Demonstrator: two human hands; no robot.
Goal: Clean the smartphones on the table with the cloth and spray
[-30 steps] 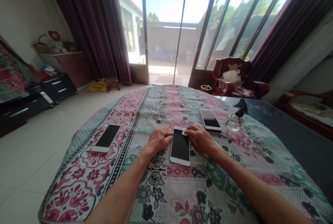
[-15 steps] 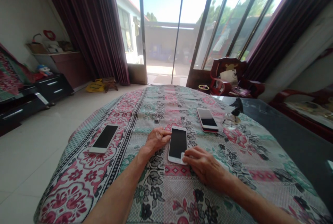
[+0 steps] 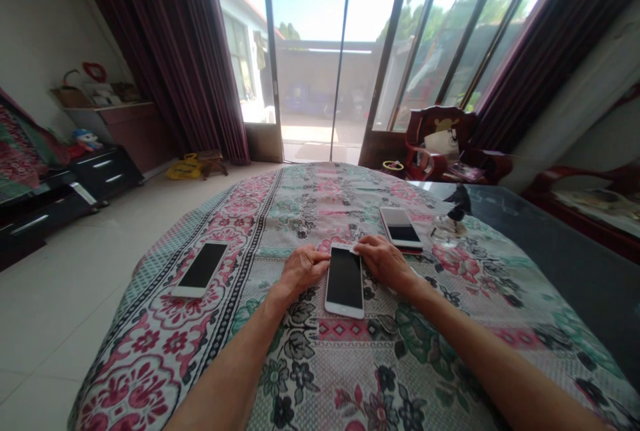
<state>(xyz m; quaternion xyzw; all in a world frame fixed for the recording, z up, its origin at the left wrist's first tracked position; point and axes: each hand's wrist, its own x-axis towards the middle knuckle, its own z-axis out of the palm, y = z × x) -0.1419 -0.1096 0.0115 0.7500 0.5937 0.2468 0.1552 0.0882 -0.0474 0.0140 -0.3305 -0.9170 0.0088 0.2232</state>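
A white phone (image 3: 345,280) with a dark screen lies face up on the flowered tablecloth (image 3: 310,364) in front of me. My left hand (image 3: 300,269) rests against the phone's left edge near its top, fingers curled and pressed to it. My right hand (image 3: 383,260) sits at the phone's top right corner, its fingers pinching a small white pad (image 3: 354,250) against the screen's upper edge.
A second white phone (image 3: 200,268) lies to the left and a third phone (image 3: 401,229) to the right behind my right hand. A small glass object (image 3: 447,226) stands beyond it. A dark glass table (image 3: 560,264) adjoins on the right; red wooden chairs stand behind.
My right hand has slid with the white pad from the phone's lower right corner up to its top right corner. The left hand has stayed at the left edge.
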